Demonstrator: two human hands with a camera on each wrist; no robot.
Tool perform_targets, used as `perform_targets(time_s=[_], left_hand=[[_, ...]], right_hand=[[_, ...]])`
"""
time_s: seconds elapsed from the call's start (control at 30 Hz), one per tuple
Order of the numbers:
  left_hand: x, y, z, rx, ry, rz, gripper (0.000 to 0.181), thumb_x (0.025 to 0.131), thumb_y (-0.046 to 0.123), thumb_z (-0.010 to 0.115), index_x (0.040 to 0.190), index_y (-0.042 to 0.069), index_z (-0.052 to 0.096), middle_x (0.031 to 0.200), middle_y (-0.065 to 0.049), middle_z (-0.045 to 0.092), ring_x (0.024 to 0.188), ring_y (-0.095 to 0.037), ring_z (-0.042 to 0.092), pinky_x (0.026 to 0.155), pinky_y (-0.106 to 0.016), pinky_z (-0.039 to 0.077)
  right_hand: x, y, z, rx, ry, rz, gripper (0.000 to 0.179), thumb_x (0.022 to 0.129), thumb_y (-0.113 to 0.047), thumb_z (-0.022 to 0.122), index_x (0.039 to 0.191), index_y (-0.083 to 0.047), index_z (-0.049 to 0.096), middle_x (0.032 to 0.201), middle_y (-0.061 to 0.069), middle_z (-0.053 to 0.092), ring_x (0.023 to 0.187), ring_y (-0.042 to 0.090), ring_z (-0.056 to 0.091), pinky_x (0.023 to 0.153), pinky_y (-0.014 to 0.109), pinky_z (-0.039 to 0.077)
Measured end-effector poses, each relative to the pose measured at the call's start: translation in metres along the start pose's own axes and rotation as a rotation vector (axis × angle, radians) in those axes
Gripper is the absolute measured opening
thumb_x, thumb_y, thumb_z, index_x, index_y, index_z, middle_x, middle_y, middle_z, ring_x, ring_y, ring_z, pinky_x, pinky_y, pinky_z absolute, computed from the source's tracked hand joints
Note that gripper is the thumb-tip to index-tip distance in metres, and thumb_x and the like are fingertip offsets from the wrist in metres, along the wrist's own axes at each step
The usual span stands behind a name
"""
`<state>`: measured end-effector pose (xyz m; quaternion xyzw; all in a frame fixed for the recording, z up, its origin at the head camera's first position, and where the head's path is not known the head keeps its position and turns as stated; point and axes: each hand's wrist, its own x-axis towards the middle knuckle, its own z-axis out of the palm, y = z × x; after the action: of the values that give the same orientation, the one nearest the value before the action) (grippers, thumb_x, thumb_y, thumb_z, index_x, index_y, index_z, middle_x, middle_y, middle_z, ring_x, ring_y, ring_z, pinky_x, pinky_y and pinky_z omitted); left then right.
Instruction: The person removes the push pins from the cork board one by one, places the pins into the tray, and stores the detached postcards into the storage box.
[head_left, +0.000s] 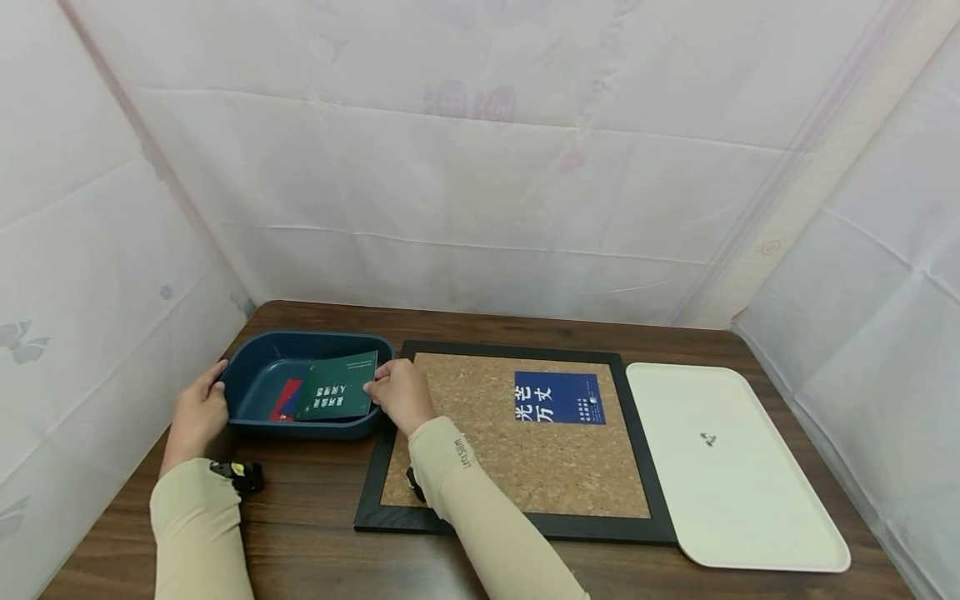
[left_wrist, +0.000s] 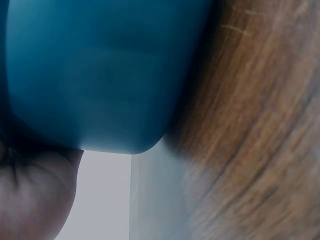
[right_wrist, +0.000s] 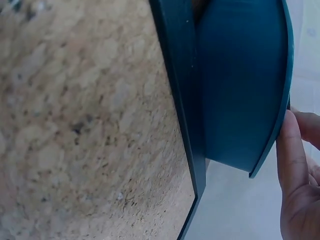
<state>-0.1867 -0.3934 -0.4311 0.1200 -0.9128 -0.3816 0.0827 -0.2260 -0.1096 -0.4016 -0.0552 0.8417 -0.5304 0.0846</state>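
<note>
My left hand holds the left end of a dark blue plastic basin, fingers at its rim. Inside the basin, a green card with white Chinese characters leans above a partly covered red and blue card. The right hand pinches the green card's right edge between thumb and fingers, close over the basin's right rim. From the right wrist view, the thumb lies right beside that rim, and the card is hidden behind the basin wall. The left wrist view has the basin's outer wall close up.
A black-framed corkboard stands directly right of the basin, with a blue card bearing white characters on it. Farther right lies a cream tray holding a few small metallic bits. White sheeting walls the wooden table behind and at both sides.
</note>
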Motion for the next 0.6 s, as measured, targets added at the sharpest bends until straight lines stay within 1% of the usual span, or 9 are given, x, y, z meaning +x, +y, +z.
perform_targets(time_s=[0.23,0.4,0.6], left_hand=[[0.0006,-0.0009,-0.0003,0.008,0.001,-0.004,0.05,0.104,0.015,0.017,0.152,-0.001,0.017,0.149,-0.039,0.017,0.136,-0.058,0.017,0.108,-0.069,0.019],[0.0005,-0.0002,-0.0004,0.004,0.001,-0.005,0.05,0.104,0.014,0.017,0.152,-0.001,0.018,0.149,-0.039,0.017,0.136,-0.058,0.017,0.108,-0.069,0.019],[-0.0001,0.0011,-0.0008,0.002,-0.006,-0.015,0.05,0.104,0.015,0.017,0.152,0.0,0.017,0.15,-0.038,0.016,0.137,-0.057,0.017,0.108,-0.069,0.02]], right_hand=[[-0.0016,0.0008,0.0011,-0.101,0.017,-0.057,0.017,0.087,-0.017,0.072,0.1,-0.005,0.071,0.073,0.001,0.068,0.06,0.005,0.056,0.055,0.019,0.048],[-0.002,0.0011,0.0014,-0.13,0.028,-0.077,0.019,0.087,-0.018,0.072,0.101,-0.005,0.072,0.077,0.001,0.07,0.063,0.004,0.057,0.057,0.019,0.049],[-0.0023,0.0008,0.0016,-0.136,0.032,-0.071,0.021,0.087,-0.019,0.072,0.103,-0.005,0.072,0.081,0.002,0.071,0.065,0.005,0.06,0.058,0.019,0.05]])
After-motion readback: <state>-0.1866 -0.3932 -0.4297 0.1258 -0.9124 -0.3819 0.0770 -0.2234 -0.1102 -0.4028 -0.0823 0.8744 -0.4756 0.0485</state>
